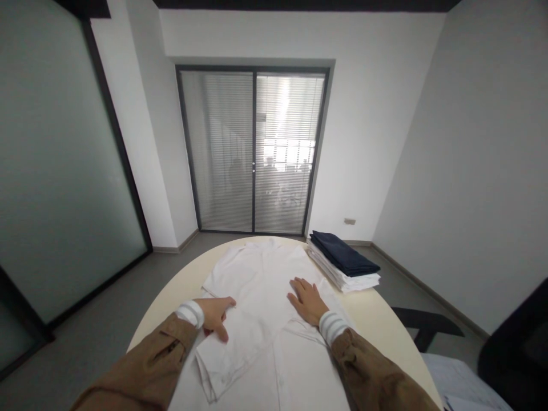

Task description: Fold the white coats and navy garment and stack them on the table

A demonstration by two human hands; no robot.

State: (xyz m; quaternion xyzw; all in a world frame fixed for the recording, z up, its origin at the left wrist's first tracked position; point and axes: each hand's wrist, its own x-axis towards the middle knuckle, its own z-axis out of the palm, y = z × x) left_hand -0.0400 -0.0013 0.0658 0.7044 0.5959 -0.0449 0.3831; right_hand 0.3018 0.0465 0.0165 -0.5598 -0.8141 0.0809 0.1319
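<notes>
A white button-front shirt lies spread over the table, its collar at the far side and its lower part running out of view at the near edge. On its left side rests my left hand, thumb and index finger apart, the other fingers curled partly out of sight. Just below that hand, a sleeve lies across the shirt body with its cuff towards me. My right hand presses flat on the right side of the shirt, fingers spread.
A round cream table carries the shirt. Folded white garments with a dark navy garment on top stand at its far right edge. A black chair is to the right, with white fabric below its armrest.
</notes>
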